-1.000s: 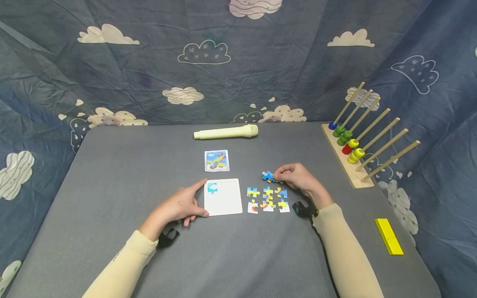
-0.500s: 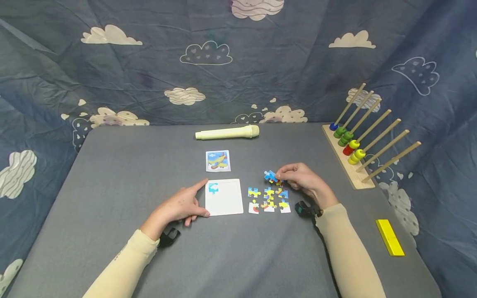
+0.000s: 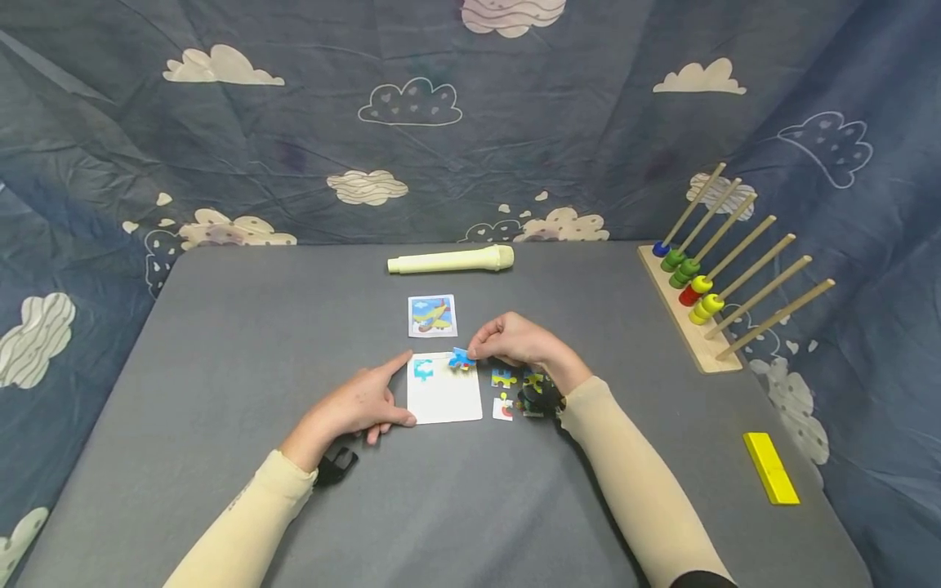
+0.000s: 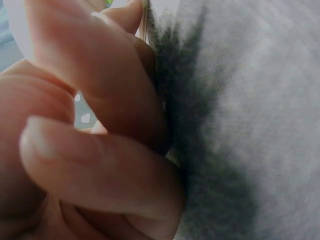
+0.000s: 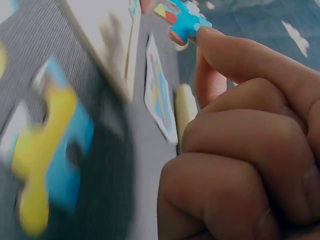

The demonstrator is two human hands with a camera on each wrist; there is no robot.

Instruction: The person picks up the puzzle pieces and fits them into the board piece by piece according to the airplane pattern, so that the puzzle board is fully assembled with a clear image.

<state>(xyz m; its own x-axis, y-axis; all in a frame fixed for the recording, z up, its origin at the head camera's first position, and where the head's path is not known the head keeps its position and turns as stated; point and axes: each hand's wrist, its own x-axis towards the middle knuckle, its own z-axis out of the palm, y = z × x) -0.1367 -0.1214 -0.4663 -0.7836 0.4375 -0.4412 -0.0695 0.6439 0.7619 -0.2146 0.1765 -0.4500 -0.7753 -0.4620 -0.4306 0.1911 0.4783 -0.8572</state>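
Observation:
My right hand (image 3: 518,339) pinches a blue jigsaw piece (image 3: 461,359) between thumb and index finger, over the upper right of a white puzzle board (image 3: 444,400). Bits of red and yellow show on this piece (image 5: 187,22) in the right wrist view. A light-blue and white patch (image 3: 423,369) marks the board's upper left. Along the board's left edge lies my left hand (image 3: 358,404), index finger straight at the top corner and thumb at the bottom one; its other fingers are bent beneath. Loose jigsaw pieces (image 3: 503,379) lie right of the board, partly hidden by the right wrist.
Behind the board is a small airplane picture card (image 3: 432,316), with a pale yellow toy microphone (image 3: 451,260) farther back. A wooden peg stand (image 3: 691,306) with coloured beads occupies the back right. Near the right table edge lies a yellow block (image 3: 771,468).
My right hand has carried the blue jigsaw piece leftward, from behind the loose pieces to over the board's upper right. My left hand stays at the board's left edge.

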